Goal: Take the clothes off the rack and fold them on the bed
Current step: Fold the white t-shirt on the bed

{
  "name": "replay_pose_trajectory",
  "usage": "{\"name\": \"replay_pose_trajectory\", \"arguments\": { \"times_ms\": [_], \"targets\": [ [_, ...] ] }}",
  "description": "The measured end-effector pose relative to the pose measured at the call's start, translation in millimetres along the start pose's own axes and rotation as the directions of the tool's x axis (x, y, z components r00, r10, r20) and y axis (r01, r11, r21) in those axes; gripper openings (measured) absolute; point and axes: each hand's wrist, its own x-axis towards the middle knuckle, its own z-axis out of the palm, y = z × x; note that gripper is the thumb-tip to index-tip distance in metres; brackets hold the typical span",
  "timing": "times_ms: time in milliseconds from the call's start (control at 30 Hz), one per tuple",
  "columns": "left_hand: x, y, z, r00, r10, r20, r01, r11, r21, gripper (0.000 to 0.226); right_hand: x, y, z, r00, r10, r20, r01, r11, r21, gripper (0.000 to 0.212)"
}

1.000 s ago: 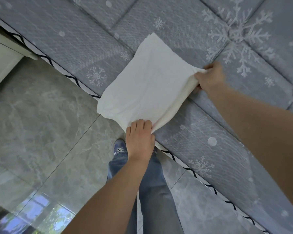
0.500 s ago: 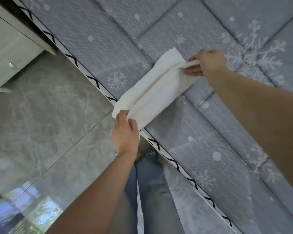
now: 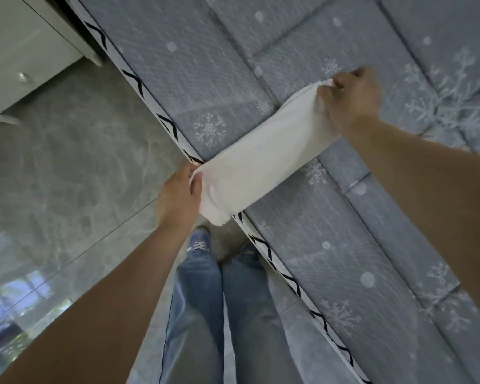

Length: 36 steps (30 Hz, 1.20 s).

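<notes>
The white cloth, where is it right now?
In the head view the white cloth lies folded long across the bed edge, mid-frame, the left hand gripping its near end and the right hand its far end.

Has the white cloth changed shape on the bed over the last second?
Yes. The white cloth went from a wide open sheet to a narrow folded band across the bed edge.
</notes>
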Motion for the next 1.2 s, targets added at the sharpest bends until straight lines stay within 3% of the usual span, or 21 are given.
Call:
{"name": "replay_pose_trajectory", "arguments": {
  "times_ms": [67, 133, 167, 233, 300, 400, 500, 700, 800, 867, 900, 933, 967, 1000, 1033, 1067, 1100, 1133, 1200],
  "targets": [
    [-1.5, -0.9, 4.1, 0.994, 0.015, -0.107, -0.007, 0.997, 0.077, 0.025, 1.1, 3.1, 8.8, 0.999, -0.054, 0.000, 0.054, 0.999, 0.000, 0.028],
    [-7.6, 11.9, 5.6, 0.959, 0.131, -0.251, -0.075, 0.972, 0.224, 0.042, -0.1, 4.8, 16.2, 0.997, -0.076, -0.031, 0.075, 0.997, -0.026, 0.024],
    [-12.5, 24.7, 6.8, 0.942, 0.233, -0.241, -0.163, 0.947, 0.277, 0.048, -1.0, 4.3, 17.6, 0.996, -0.081, -0.047, 0.078, 0.995, -0.066, 0.025],
    [-23.2, 53.8, 16.2, 0.891, 0.445, -0.086, -0.392, 0.852, 0.348, 0.055, -3.2, 2.1, 19.3, 0.993, -0.104, -0.048, 0.096, 0.983, -0.156, 0.031],
    [-25.9, 68.9, 38.0, 0.847, 0.530, 0.036, -0.501, 0.776, 0.382, 0.057, -3.4, 2.0, 21.6, 0.991, -0.128, -0.044, 0.117, 0.973, -0.197, 0.035],
    [-17.6, 59.4, 65.5, 0.884, 0.457, 0.094, -0.452, 0.789, 0.416, 0.061, 1.5, 7.2, 31.4, 0.982, -0.175, -0.072, 0.156, 0.963, -0.219, 0.037],
    [-18.4, 42.8, 79.0, 0.899, 0.434, 0.058, -0.414, 0.798, 0.438, 0.061, 9.3, 14.5, 41.8, 0.976, -0.210, -0.060, 0.182, 0.935, -0.306, 0.038],
    [-40.3, -2.8, 83.2, 0.944, 0.329, -0.017, -0.293, 0.864, 0.410, 0.065, 9.3, 12.1, 46.7, 0.980, -0.143, -0.138, 0.093, 0.945, -0.312, 0.048],
    [-56.6, -14.0, 81.9, 0.961, 0.273, -0.040, -0.248, 0.918, 0.309, 0.058, 3.0, 15.1, 37.6, 0.995, -0.056, -0.079, 0.034, 0.968, -0.249, 0.057],
    [-68.2, -10.0, 81.4, 0.989, 0.148, -0.014, -0.142, 0.970, 0.199, 0.061, -3.1, 12.8, 30.9, 0.999, 0.041, 0.003, -0.039, 0.975, -0.218, 0.062],
    [-73.4, -7.5, 80.9, 1.000, 0.020, 0.004, -0.020, 0.993, 0.119, 0.068, -6.3, 10.7, 28.6, 0.995, 0.093, 0.040, -0.083, 0.974, -0.210, 0.065],
    [-76.6, -3.8, 79.6, 0.982, -0.189, 0.022, 0.190, 0.980, -0.056, 0.070, -8.7, 8.2, 26.8, 0.987, 0.139, 0.075, -0.122, 0.973, -0.198, 0.067],
    [-77.2, 1.7, 76.8, 0.889, -0.452, 0.074, 0.453, 0.843, -0.289, 0.065, -10.1, 5.4, 23.8, 0.979, 0.173, 0.112, -0.150, 0.971, -0.187, 0.070],
    [-72.8, 7.9, 73.0, 0.728, -0.663, 0.174, 0.640, 0.565, -0.520, 0.055, -9.9, 3.0, 20.7, 0.968, 0.200, 0.151, -0.173, 0.969, -0.175, 0.073],
    [-66.9, 14.8, 66.9, 0.583, -0.745, 0.324, 0.705, 0.266, -0.658, 0.045, -8.6, 1.3, 17.6, 0.956, 0.225, 0.191, -0.197, 0.968, -0.155, 0.076],
    [-61.6, 18.9, 63.6, 0.487, -0.725, 0.487, 0.704, -0.005, -0.710, 0.042, -5.8, -0.2, 14.0, 0.942, 0.243, 0.231, -0.220, 0.968, -0.118, 0.078],
    [-56.5, 20.6, 60.1, 0.457, -0.639, 0.619, 0.686, -0.191, -0.702, 0.050, -2.6, -1.2, 10.7, 0.928, 0.255, 0.272, -0.244, 0.967, -0.071, 0.078],
    [-50.6, 22.6, 56.0, 0.485, -0.544, 0.685, 0.677, -0.263, -0.688, 0.061, 0.1, -2.5, 7.3, 0.912, 0.267, 0.311, -0.274, 0.961, -0.021, 0.077],
    [-37.2, 24.5, 53.2, 0.555, -0.444, 0.704, 0.690, -0.228, -0.687, 0.073, 6.0, -1.9, 1.8, 0.875, 0.292, 0.386, -0.334, 0.942, 0.043, 0.076]
  ]
}}
